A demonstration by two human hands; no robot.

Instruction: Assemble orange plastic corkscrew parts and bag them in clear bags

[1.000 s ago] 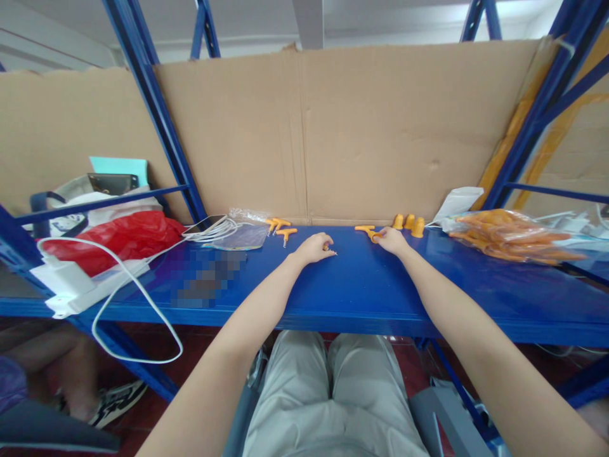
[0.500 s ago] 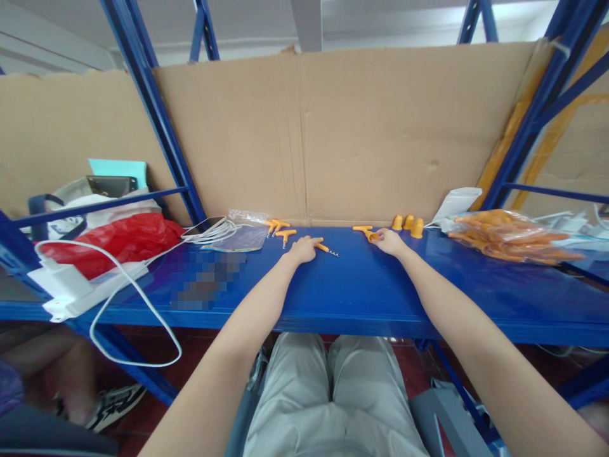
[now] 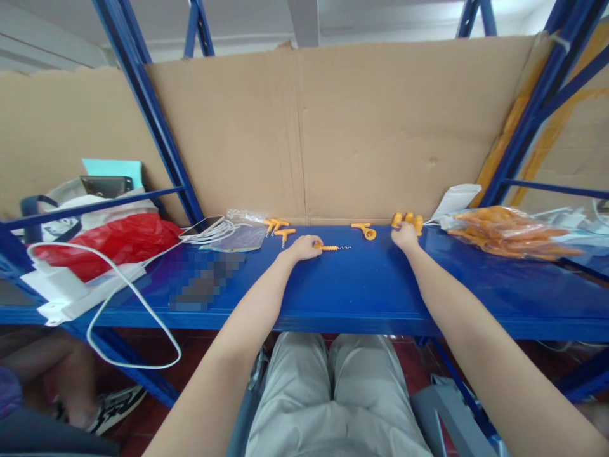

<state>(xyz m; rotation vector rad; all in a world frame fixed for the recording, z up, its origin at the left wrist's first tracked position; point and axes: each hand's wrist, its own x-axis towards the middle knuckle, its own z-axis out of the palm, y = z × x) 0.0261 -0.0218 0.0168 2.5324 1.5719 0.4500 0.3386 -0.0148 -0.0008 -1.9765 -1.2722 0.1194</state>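
My left hand (image 3: 304,247) rests on the blue shelf (image 3: 361,285), fingers closed on the orange end of a small corkscrew (image 3: 333,247) whose metal spiral points right. My right hand (image 3: 405,236) lies further right at the back of the shelf, fingers curled down onto the small orange caps (image 3: 409,219); whether it grips one is hidden. An orange T-shaped handle (image 3: 364,230) lies loose between my hands. Two more orange handles (image 3: 280,228) lie to the left near the cardboard back wall.
A clear bag of orange parts (image 3: 509,231) and a white packet (image 3: 457,200) sit at the right. At left are a clear plastic bag (image 3: 242,235), a phone with white cable (image 3: 204,227), a red bag (image 3: 109,241) and a white charger (image 3: 71,289). Another person's leg and shoe (image 3: 114,400) show below.
My right hand left the orange T-handle and moved right to the orange caps. My left hand shifted slightly, and the corkscrew now lies straight, pointing right.
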